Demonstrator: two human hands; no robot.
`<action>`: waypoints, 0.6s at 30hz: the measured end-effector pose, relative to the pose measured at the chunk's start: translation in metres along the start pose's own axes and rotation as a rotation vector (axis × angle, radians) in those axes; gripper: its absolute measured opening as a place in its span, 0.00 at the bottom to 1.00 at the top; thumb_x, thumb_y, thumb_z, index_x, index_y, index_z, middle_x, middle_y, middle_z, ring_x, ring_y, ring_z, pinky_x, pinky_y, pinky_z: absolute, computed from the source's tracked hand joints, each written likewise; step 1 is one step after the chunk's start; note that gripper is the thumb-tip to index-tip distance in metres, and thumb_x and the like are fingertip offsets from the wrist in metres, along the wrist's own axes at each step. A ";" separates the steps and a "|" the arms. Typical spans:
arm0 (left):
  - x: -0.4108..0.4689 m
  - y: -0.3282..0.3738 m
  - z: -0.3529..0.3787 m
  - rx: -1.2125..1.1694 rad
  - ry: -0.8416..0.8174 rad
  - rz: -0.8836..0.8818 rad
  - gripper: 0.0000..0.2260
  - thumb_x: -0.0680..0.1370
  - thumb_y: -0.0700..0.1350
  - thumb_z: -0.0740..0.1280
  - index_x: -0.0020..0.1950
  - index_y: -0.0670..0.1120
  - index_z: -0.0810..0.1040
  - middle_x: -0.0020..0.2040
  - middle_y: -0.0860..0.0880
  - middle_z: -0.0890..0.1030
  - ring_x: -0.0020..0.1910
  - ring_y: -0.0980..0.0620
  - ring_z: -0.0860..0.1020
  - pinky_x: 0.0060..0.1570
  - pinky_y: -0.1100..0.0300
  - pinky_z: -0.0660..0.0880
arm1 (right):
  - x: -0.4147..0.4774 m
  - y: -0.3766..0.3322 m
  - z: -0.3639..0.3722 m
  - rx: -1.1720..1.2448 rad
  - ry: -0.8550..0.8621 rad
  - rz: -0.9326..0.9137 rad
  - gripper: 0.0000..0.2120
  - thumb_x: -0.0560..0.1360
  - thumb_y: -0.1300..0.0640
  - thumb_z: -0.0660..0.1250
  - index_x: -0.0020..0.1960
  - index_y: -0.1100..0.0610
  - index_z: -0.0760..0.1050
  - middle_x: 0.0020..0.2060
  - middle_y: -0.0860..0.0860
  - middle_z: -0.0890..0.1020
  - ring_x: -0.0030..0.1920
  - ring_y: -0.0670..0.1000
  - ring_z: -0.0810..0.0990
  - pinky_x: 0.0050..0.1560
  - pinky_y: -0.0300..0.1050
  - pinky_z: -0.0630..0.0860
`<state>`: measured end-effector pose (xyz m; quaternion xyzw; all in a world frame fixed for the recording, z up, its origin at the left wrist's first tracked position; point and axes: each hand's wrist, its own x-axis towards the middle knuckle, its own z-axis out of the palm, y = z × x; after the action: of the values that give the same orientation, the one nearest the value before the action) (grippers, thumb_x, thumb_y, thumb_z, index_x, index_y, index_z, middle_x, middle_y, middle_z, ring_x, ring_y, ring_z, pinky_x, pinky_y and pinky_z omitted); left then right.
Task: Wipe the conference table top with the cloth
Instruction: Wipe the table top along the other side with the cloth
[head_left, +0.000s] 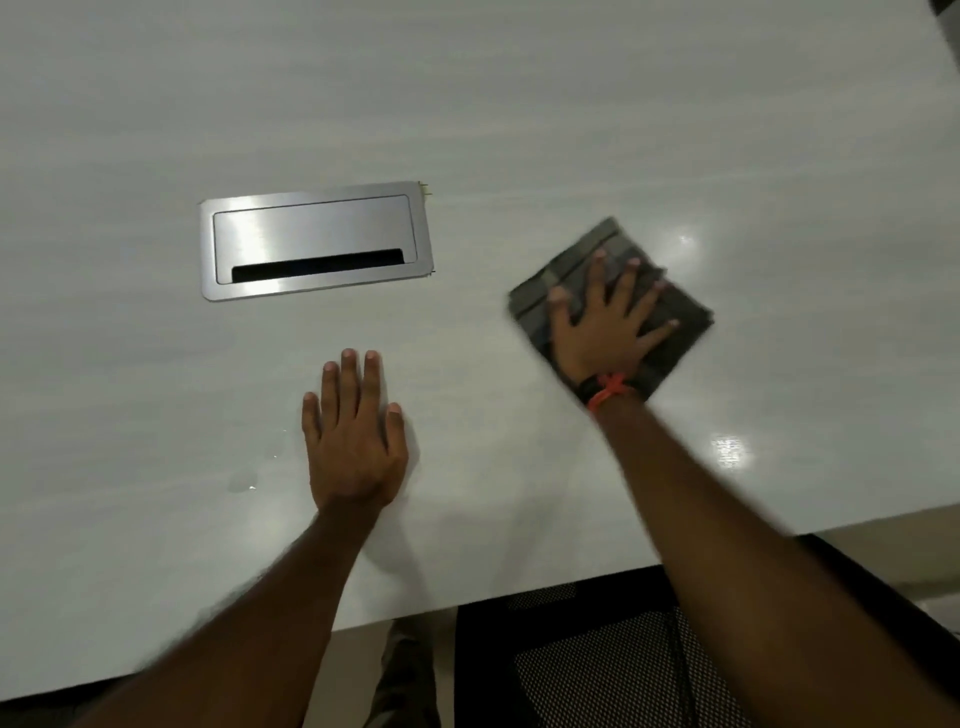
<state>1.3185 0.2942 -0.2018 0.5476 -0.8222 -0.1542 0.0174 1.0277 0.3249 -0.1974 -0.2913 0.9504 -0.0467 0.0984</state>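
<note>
Two hands are down on the pale bench (467, 104) in front of me; my left hand (353, 441) lies flat on the bare top, palm down, its fingers (348, 384) straight and close together, holding nothing; my right hand (602, 327) is spread wide on the cloth (680, 348), fingers (626, 286) straight and fanned apart, pressing it against the surface rather than gripping it; the cloth is a dark grey folded square, turned so that one corner points away from me, and it lies flat on the bench to the right of centre, well apart from my left hand; its edges look blurred; a black and orange wristband (608, 389) sits on my right wrist, just over the near corner of the cloth; a brushed metal cable hatch (311, 234) is set flush into the bench beyond my left hand, with a long dark slot (317, 265) along its near side; the cloth is off to the right of it, not touching; a few small wet spots (244, 480) shine on the top just left of my left hand; below the near edge of the bench a black mesh chair (597, 665) shows between my forearms.
</note>
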 end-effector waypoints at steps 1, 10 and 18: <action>0.000 0.000 0.000 -0.005 -0.003 0.001 0.28 0.82 0.56 0.45 0.82 0.51 0.46 0.82 0.49 0.46 0.81 0.49 0.43 0.78 0.46 0.44 | -0.026 -0.010 0.008 -0.014 -0.022 -0.102 0.38 0.77 0.28 0.43 0.83 0.42 0.48 0.83 0.54 0.49 0.81 0.65 0.44 0.71 0.81 0.40; 0.001 0.000 -0.001 -0.013 0.001 -0.004 0.28 0.82 0.55 0.45 0.82 0.52 0.46 0.82 0.49 0.46 0.81 0.50 0.44 0.78 0.46 0.43 | -0.008 0.031 -0.007 -0.003 -0.069 -0.040 0.37 0.77 0.26 0.45 0.82 0.39 0.45 0.83 0.52 0.46 0.82 0.63 0.42 0.72 0.79 0.44; 0.001 -0.002 0.002 -0.018 0.018 0.015 0.27 0.83 0.55 0.45 0.82 0.51 0.46 0.82 0.48 0.46 0.81 0.48 0.44 0.78 0.45 0.45 | -0.092 0.016 0.013 -0.089 -0.136 -0.519 0.37 0.76 0.26 0.49 0.81 0.35 0.46 0.83 0.47 0.45 0.82 0.59 0.42 0.74 0.76 0.40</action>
<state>1.3191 0.2930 -0.2045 0.5426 -0.8247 -0.1566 0.0308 1.0971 0.3894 -0.1980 -0.5317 0.8362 -0.0087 0.1341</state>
